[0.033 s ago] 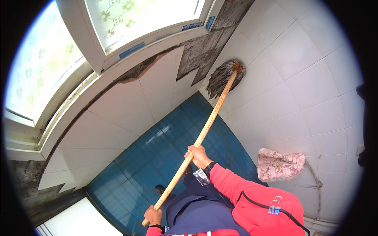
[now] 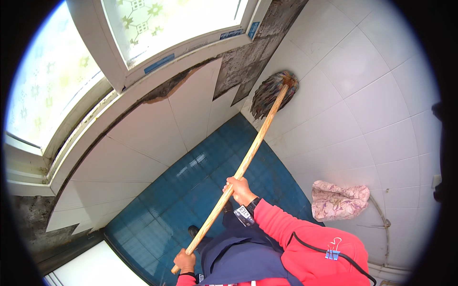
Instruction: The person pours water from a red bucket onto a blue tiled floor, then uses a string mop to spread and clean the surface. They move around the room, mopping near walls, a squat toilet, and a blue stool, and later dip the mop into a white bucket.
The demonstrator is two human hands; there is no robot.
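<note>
Both of my hands are closed around the pale wooden handle of a mop (image 2: 252,153). My left hand (image 2: 185,261) grips it close to its lower end, near the bottom of the view. Farther up, about the handle's middle, my right hand (image 2: 240,190) wraps round it. The handle slants up and away to the right. At its far end the mop head (image 2: 274,95), a bundle of dark, mixed-colour strands, is raised against the white tiled wall near the corner.
Blue floor tiles (image 2: 191,190) lie under my feet. A white-framed window (image 2: 176,28) is on the left, above a wall with broken tiles and bare patches (image 2: 238,66). On the right wall (image 2: 353,109), a pink patterned cloth (image 2: 340,200) hangs beside a thin pipe (image 2: 387,238).
</note>
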